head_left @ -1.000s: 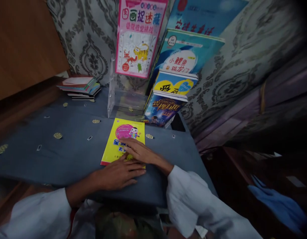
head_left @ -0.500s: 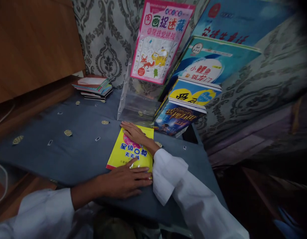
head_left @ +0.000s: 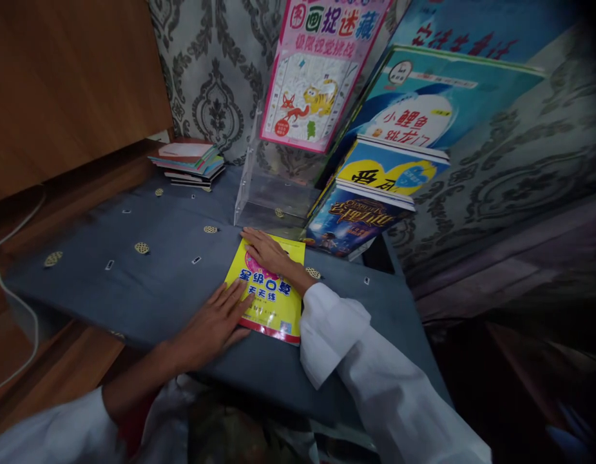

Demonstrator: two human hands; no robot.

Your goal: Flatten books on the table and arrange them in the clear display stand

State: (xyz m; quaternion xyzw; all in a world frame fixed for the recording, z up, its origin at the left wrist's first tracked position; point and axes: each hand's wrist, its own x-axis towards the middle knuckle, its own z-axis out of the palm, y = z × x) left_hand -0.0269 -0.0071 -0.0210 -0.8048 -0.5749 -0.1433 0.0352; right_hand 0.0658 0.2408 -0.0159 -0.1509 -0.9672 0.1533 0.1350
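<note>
Shifted from the lower right part of the yellow book (head_left: 278, 317) to its left edge since the earlier frame, the left hand (head_left: 214, 325) now lies with fingers spread, their tips on the cover and the palm over the desk (head_left: 167, 283); its grip is apart, clamped on nothing. Across the upper left part of the cover rests the right hand (head_left: 270, 254), its fingers extended and close side by side, the grip likewise not closed on anything. Flat on the desk, the yellow book sits just in front of a clear stand (head_left: 288, 201). A pink book (head_left: 321, 77) stands upright at the stand, beside a teal book (head_left: 437, 103), a blue-and-yellow book (head_left: 394, 167) and a dark blue book (head_left: 353, 222). Farther left, near the patterned wall (head_left: 218, 106), is a pile of booklets (head_left: 189, 161). A white cable (head_left: 34, 309) hangs beyond the desk's left end.
</note>
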